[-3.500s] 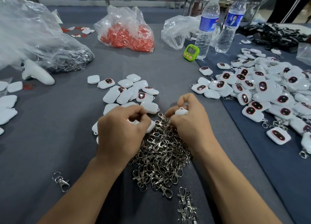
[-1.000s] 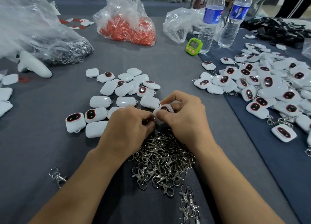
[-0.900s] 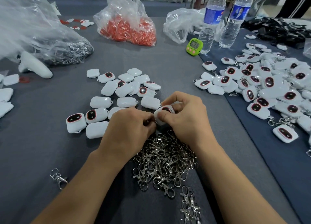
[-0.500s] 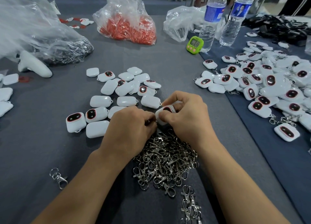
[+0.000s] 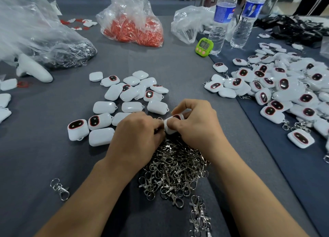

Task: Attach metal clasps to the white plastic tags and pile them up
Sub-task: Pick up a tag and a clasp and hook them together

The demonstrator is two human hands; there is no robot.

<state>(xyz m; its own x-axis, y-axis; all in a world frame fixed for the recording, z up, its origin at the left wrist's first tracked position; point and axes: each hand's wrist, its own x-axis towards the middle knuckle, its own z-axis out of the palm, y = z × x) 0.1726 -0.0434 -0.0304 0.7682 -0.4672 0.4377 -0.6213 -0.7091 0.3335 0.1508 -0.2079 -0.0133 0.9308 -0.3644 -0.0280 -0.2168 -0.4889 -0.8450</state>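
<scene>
Lately unchanged: right hand (image 5: 194, 126) grips white tag (image 5: 171, 125) above clasp heap (image 5: 174, 169) | left hand (image 5: 138, 135) pinches clasp (image 5: 160, 119) at tag's edge, mostly hidden | hands steady since a second ago | fitting likely under way, piling pending

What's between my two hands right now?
In the head view, one white tag with a red-rimmed dark face: the right hand pinches it, and curled fingertips of the left hand meet its edge, above the clasp heap.
</scene>
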